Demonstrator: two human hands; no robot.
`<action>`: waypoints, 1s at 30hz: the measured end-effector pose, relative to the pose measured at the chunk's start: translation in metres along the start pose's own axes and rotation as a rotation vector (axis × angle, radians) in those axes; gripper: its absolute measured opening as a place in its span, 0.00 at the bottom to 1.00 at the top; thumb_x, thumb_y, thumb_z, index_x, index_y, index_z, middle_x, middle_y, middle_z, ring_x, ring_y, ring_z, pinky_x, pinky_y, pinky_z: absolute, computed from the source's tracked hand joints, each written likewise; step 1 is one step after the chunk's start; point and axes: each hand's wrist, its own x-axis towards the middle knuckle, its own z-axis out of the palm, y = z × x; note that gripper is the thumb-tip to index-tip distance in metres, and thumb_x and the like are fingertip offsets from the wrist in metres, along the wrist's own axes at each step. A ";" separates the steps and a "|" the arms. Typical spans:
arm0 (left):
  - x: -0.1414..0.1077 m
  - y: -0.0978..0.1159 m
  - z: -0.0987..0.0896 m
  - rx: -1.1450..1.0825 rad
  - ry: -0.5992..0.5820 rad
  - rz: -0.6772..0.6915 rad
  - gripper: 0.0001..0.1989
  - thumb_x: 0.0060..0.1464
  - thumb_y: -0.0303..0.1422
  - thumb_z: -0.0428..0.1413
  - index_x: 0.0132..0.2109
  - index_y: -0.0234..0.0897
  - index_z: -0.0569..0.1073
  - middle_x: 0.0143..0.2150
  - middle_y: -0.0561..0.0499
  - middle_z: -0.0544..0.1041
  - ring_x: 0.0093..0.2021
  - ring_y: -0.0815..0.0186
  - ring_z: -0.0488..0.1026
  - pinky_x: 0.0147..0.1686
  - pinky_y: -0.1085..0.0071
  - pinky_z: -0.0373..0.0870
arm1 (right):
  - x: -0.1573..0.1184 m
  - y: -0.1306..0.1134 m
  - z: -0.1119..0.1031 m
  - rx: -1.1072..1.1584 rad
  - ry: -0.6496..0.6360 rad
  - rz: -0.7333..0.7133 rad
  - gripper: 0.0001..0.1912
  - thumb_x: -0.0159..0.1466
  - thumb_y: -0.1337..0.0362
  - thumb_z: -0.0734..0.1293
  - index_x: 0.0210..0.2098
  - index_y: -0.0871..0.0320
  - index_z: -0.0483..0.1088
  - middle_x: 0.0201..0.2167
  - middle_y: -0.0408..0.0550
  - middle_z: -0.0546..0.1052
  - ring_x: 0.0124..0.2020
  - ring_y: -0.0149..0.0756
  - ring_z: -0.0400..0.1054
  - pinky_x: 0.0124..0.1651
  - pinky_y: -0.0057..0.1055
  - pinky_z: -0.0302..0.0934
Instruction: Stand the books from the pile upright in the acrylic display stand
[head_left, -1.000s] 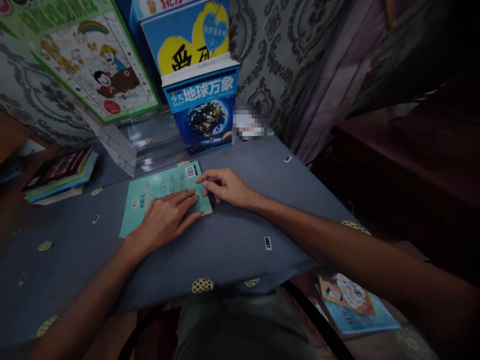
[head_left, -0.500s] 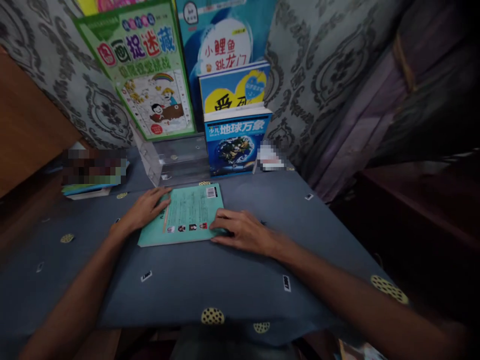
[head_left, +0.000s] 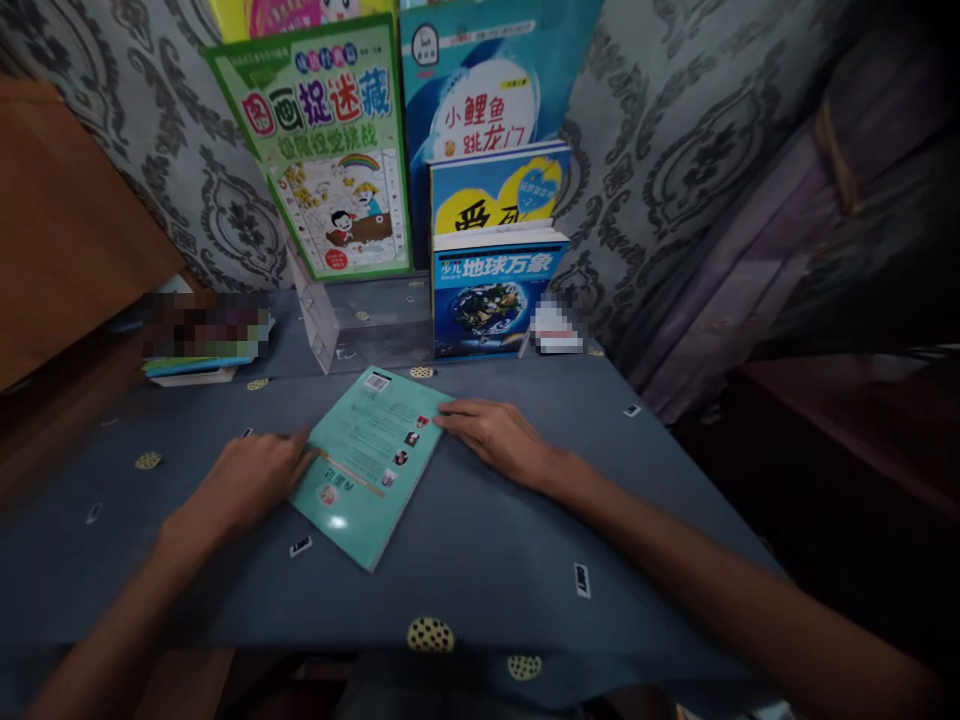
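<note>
A teal-green book (head_left: pixel 358 440) lies flat on the table, turned at a slant, with its barcode corner pointing away from me. Small portrait photos and lines of print show on its upper face. My left hand (head_left: pixel 251 475) is closed on the book's left edge, its fingertips partly hidden. At the right corner, my right hand (head_left: pixel 499 437) grips the book with fingers pressed together; its thumb is hard to make out.
Behind the book, a clear acrylic stand (head_left: pixel 321 325) holds several upright books, including a green picture book (head_left: pixel 337 205) and a blue earth book (head_left: pixel 487 305). A book stack (head_left: pixel 199 370) sits at the left. The patterned cloth (head_left: pixel 487 570) covers the table; a curtain (head_left: pixel 705 320) hangs right.
The teal book has turned on the table, its barcode corner swinging leftward. My left hand has moved nearer to me and my right hand slightly away. The view has shifted a little left.
</note>
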 end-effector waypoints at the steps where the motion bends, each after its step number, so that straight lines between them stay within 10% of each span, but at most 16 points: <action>1: -0.004 0.003 0.000 -0.001 -0.005 -0.002 0.20 0.66 0.40 0.40 0.48 0.37 0.74 0.30 0.42 0.81 0.33 0.49 0.80 0.29 0.63 0.69 | 0.006 0.003 0.002 0.002 0.008 -0.002 0.17 0.69 0.70 0.62 0.52 0.52 0.76 0.54 0.52 0.78 0.53 0.45 0.75 0.55 0.43 0.68; 9: -0.028 0.026 -0.010 -0.039 -0.065 0.021 0.19 0.68 0.41 0.41 0.50 0.37 0.72 0.30 0.44 0.79 0.30 0.52 0.79 0.29 0.63 0.69 | 0.051 0.031 0.028 0.110 0.074 -0.098 0.17 0.69 0.72 0.60 0.51 0.60 0.77 0.54 0.57 0.78 0.56 0.43 0.73 0.61 0.46 0.62; 15: -0.031 0.068 0.002 -0.193 0.361 0.440 0.30 0.64 0.56 0.43 0.56 0.38 0.71 0.53 0.39 0.76 0.51 0.51 0.74 0.43 0.58 0.74 | 0.056 0.037 0.036 0.155 0.107 -0.091 0.16 0.69 0.71 0.60 0.51 0.57 0.76 0.55 0.52 0.78 0.57 0.40 0.71 0.60 0.43 0.62; 22: -0.022 0.099 0.014 -0.106 0.595 0.483 0.20 0.68 0.43 0.47 0.55 0.35 0.72 0.53 0.39 0.78 0.51 0.54 0.75 0.48 0.58 0.74 | 0.036 0.009 0.028 0.196 0.113 -0.029 0.19 0.66 0.74 0.60 0.50 0.56 0.77 0.51 0.50 0.80 0.59 0.43 0.67 0.63 0.46 0.59; 30: -0.023 0.090 0.004 -0.302 0.602 0.520 0.15 0.68 0.38 0.49 0.53 0.35 0.74 0.50 0.44 0.81 0.49 0.56 0.79 0.44 0.61 0.78 | -0.003 -0.027 0.008 0.810 0.022 0.043 0.22 0.64 0.75 0.58 0.55 0.62 0.72 0.43 0.50 0.83 0.47 0.35 0.77 0.50 0.33 0.69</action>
